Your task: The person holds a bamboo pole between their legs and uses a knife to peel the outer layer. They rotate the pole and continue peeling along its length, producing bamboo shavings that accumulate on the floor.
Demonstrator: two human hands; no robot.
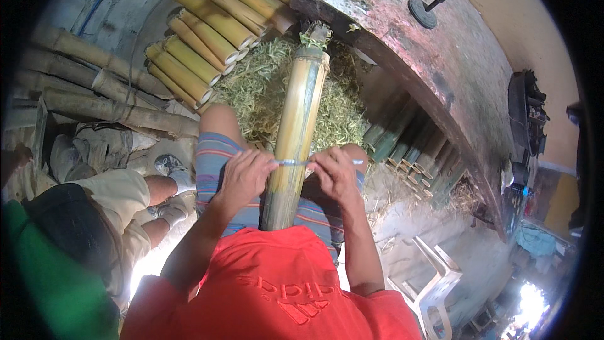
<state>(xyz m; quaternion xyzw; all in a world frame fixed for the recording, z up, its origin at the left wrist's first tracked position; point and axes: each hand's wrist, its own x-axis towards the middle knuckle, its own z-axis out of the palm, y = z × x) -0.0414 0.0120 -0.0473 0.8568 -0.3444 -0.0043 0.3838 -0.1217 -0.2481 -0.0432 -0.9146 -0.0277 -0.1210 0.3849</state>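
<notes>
A bamboo tube (pixel 298 110) slants between the person's knees (pixel 218 123), a thin metal tool (pixel 290 163) lying across it. The left hand (pixel 246 175) and right hand (pixel 338 171) each grip one tool end. Shavings (pixel 261 104) heap beyond, near stacked yellow tubes (pixel 217 17).

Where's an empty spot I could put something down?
The table has a bare stretch between the black stand and the curved front edge. Some pale floor also shows between the green bamboo tubes and the white plastic chair. It's crowded ahead: a shavings heap flanks the long bamboo tube, with stacked yellow bamboo tubes to its left.
</notes>
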